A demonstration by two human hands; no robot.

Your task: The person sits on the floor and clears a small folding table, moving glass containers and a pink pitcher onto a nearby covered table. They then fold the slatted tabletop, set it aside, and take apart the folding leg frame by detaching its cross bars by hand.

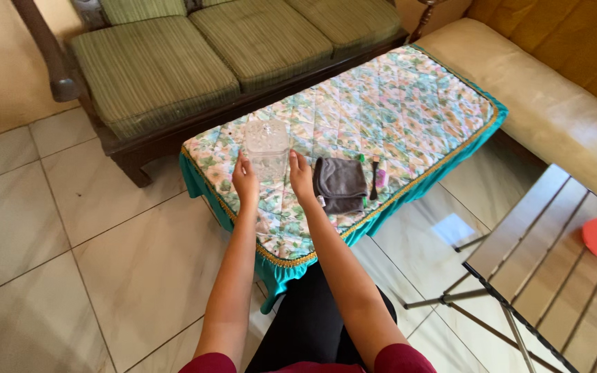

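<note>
Two bare forearms in dark red sleeves reach forward over black-clad legs toward a low table (409,103) covered with a quilted floral cloth edged in teal. Left hand (245,181) and right hand (301,176) rest on the cloth, fingers straight and held close together, their tips pointing at a clear plastic container (267,148) that stands upright between and just beyond them; whether the fingertips touch its sides I cannot tell. Just right of the right hand lies a folded dark grey cloth (340,184), and beside that a few small slim items (376,176), green and pink, too small to identify. Beyond the table stands a wooden sofa with green striped cushions (174,62).
</note>
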